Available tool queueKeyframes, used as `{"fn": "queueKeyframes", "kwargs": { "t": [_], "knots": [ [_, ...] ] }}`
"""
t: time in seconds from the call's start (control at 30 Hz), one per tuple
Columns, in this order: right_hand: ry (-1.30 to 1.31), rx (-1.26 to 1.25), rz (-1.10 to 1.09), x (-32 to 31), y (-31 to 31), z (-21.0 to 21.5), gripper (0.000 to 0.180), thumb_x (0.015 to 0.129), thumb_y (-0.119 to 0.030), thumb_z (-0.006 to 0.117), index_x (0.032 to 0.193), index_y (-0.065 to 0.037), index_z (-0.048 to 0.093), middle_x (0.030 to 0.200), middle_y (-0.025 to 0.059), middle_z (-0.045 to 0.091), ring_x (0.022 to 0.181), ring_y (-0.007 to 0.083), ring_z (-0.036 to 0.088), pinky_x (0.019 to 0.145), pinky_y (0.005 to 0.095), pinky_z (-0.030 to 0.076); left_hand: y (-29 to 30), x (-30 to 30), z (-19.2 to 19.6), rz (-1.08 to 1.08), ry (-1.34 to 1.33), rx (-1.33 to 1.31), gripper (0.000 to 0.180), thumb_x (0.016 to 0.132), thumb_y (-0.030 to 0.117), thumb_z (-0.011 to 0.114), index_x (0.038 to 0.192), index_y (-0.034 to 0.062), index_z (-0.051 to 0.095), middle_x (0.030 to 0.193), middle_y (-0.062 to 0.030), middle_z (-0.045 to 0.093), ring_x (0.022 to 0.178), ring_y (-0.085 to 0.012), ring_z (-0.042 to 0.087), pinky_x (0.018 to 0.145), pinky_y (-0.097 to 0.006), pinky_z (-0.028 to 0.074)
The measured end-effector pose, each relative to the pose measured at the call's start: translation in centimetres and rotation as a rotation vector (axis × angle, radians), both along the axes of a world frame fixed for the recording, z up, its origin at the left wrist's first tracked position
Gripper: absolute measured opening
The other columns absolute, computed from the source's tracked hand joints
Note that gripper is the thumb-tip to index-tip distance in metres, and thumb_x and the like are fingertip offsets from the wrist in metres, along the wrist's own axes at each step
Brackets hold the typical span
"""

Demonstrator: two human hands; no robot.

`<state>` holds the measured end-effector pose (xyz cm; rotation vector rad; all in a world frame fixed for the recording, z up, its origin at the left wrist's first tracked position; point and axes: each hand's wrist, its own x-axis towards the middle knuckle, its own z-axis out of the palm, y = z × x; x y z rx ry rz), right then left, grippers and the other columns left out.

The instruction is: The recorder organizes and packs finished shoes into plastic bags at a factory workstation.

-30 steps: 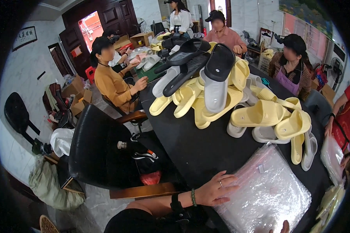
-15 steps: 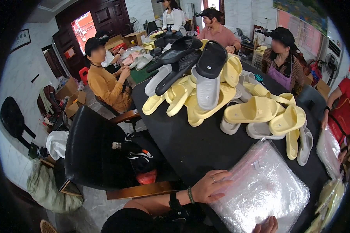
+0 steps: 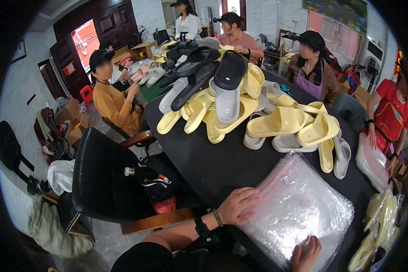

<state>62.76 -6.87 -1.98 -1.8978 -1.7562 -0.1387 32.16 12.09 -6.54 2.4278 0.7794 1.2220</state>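
A stack of clear plastic bags (image 3: 303, 204) with a pinkish edge lies flat on the black table in front of me. Across its left edge rests my left hand (image 3: 239, 206), open, its fingers stretched over the plastic. My right hand (image 3: 306, 254) lies on the near part of the stack, fingers slightly bent and apart, pinching nothing that I can see. Beyond the bags is a heap of slide sandals: yellow ones (image 3: 276, 121), grey ones (image 3: 227, 104) and black ones (image 3: 231, 70).
A black armchair (image 3: 109, 177) stands left of the table (image 3: 199, 163), with a dark bag on its seat. Bagged yellow sandals (image 3: 377, 226) lie at the right edge. A person in red (image 3: 387, 113) holds plastic bags there. Several other people sit or stand around the far side.
The whole view has shifted, and the person in red shows more fully. My right hand has come further onto the bag stack. My left hand stays at its left edge.
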Motion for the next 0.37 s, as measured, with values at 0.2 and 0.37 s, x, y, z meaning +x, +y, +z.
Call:
{"fn": "queueKeyframes", "kwargs": {
  "t": [0.2, 0.37],
  "knots": [
    [-0.013, 0.004, -0.001, 0.4, -0.1, -0.6, 0.05, 0.09, -0.026, 0.068, 0.128, 0.003, 0.053, 0.121, 0.0267, 0.055, 0.11, 0.0438, 0.052, 0.094, 0.0513, 0.043, 0.2, 0.1, 0.0, -0.012, 0.013, -0.006, 0.045, 0.087, 0.027, 0.065, 0.127, 0.0072, 0.062, 0.138, -0.0157, 0.052, 0.126, -0.0323, 0.051, 0.105, -0.044, 0.04],
    [-0.008, 0.033, -0.014, 0.9, -0.2, -1.2, 0.052, 0.09, -0.028, 0.069, 0.129, 0.002, 0.053, 0.123, 0.0258, 0.055, 0.111, 0.0432, 0.052, 0.094, 0.0518, 0.043, 0.2, 0.2, -0.1, -0.009, 0.039, -0.03, 0.045, 0.087, 0.028, 0.066, 0.127, 0.0073, 0.062, 0.138, -0.016, 0.052, 0.126, -0.0326, 0.051, 0.105, -0.044, 0.04]
  ]
}}
